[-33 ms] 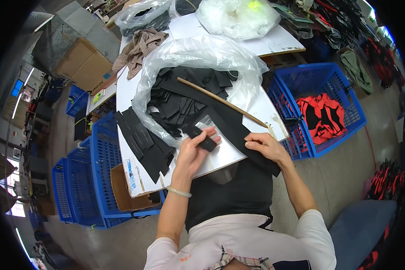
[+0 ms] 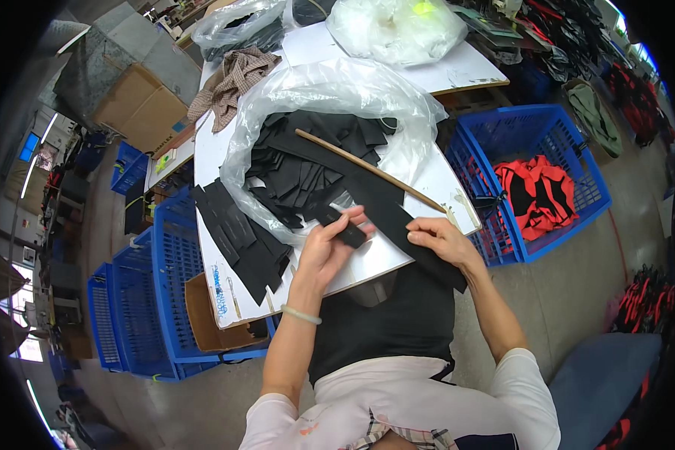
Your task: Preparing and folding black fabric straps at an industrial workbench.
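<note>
My left hand (image 2: 333,246) is closed round a small folded black fabric piece (image 2: 352,235), pinched between thumb and fingers above the table's near edge. My right hand (image 2: 441,241) has its thumb and forefinger pinched at the edge of a long black fabric strip (image 2: 379,196). That strip runs from the plastic bag down over the table's front edge. A clear plastic bag (image 2: 337,77) lies wide open with many cut black fabric pieces (image 2: 292,169) in it. More black strips (image 2: 236,232) lie in an overlapping row left of the bag.
A wooden stick (image 2: 367,169) lies across the long strip on the white table (image 2: 465,210). Blue crates (image 2: 176,277) stand at the left, near a cardboard box (image 2: 210,319). Another blue crate (image 2: 559,240) at the right holds red and black fabric. A checked cloth (image 2: 236,82) lies behind.
My left hand has moved slightly to the right with the small black fabric piece. My right hand stays almost in place at the long strip.
</note>
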`<state>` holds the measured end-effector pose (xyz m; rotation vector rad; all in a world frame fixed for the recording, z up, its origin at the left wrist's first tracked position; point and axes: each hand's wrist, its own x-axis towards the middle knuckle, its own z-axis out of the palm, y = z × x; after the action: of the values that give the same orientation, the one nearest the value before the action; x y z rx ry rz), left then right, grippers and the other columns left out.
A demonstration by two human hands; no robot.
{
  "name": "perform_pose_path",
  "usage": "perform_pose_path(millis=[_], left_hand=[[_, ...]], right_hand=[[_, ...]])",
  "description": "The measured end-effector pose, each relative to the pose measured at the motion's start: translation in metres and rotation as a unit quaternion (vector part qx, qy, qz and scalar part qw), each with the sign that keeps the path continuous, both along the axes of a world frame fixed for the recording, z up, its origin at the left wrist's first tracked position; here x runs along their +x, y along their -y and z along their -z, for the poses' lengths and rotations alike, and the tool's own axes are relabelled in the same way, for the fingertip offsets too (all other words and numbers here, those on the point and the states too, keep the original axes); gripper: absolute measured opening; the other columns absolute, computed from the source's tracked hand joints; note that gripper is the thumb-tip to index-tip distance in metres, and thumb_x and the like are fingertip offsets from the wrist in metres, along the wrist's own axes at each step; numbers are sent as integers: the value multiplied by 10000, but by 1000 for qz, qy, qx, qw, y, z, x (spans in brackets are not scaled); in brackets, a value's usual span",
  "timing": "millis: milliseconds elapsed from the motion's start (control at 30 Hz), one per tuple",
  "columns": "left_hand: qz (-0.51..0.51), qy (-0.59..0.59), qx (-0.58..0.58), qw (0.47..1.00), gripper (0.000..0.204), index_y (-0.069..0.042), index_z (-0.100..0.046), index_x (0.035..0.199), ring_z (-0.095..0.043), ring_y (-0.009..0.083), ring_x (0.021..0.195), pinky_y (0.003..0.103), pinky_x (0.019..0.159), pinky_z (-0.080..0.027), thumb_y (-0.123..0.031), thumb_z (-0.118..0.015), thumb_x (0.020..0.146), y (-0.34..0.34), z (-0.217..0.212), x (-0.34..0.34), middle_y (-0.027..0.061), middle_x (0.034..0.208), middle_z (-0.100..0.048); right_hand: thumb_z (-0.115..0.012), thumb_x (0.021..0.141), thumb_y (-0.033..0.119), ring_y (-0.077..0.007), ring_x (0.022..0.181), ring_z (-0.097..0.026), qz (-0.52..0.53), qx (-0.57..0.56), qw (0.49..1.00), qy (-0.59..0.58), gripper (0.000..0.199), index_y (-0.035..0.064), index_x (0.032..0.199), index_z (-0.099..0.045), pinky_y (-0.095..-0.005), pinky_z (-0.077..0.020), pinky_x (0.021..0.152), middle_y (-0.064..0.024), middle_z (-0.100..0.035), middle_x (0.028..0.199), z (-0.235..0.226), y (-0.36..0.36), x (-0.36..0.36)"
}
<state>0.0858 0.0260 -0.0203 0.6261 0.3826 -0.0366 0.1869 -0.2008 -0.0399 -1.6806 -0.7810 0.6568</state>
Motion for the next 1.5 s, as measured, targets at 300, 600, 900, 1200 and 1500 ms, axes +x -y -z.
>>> perform_pose_path(millis=[300, 600, 900, 1200, 1500], left_hand=[[42, 32, -127, 990, 295, 91, -526, 1137, -479, 359, 1172, 425, 973, -414, -67, -469, 894, 39, 35, 47, 232, 1237, -495], [-125, 4, -43, 991, 399, -70, -273, 1381, -509, 378, 1134, 429, 899, -460, -183, -259, 999, 29, 49, 76, 279, 1277, -440], [-213, 24, -20, 977, 369, -28, -335, 1331, -524, 395, 1108, 455, 925, -452, -163, -312, 989, 33, 41, 73, 284, 1234, -474], [-175, 124, -38, 976, 190, 49, -544, 1003, -565, 307, 1048, 394, 904, -478, -114, -509, 913, 20, 8, 4, 254, 1103, -571], [-202, 20, 323, 924, 261, 83, -551, 1031, -660, 232, 839, 282, 791, -514, -3, -642, 803, 46, 9, -29, 186, 915, -662]], right_hand=[[-570, 879, 118, -63, 692, -571, 20, 234, 921, -311, 106, 25, 916, -605, -205, -479, 647, -4, -620, 815, 7, -40, 64], [-543, 876, 159, -77, 435, -307, -3, 590, 788, -175, 144, 66, 771, -506, -220, -255, 402, 43, -331, 515, -159, -2, 69], [-644, 788, 142, -35, 659, -490, 119, 322, 939, 34, 254, 35, 1012, -589, -179, -399, 601, 45, -530, 747, -147, 56, 31], [-594, 859, 83, -55, 777, -582, 52, 117, 948, -291, 224, -14, 1060, -607, -187, -465, 721, -8, -637, 884, -6, 44, -40], [-620, 851, 102, -19, 682, -513, 67, 66, 965, -245, 101, 4, 864, -598, -172, -411, 621, 20, -597, 772, 7, 9, -67]])
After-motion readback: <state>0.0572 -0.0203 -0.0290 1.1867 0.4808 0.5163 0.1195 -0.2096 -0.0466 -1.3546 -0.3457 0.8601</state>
